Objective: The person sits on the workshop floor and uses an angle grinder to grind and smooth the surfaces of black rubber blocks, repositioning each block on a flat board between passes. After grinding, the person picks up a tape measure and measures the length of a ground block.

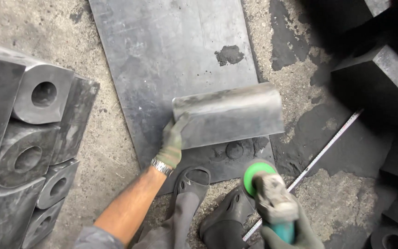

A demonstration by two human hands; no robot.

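Note:
My gloved left hand (173, 140) grips the near left corner of a long grey block (229, 115) with one rounded edge. The block lies on a flat dark mat (171, 50) spread on the floor. My right hand (295, 228), also gloved, holds a teal angle grinder (272, 198) with a green disc guard, just in front of the block and apart from it. A wristwatch sits on my left wrist. My two dark clogs (208, 203) rest at the near edge of the mat.
Several grey blocks with round holes (33, 133) are stacked at the left. More dark blocks (383, 78) sit at the right and lower right. A steel ruler (318, 154) lies diagonally on the dusty concrete floor. A small dust pile (229, 54) is on the mat.

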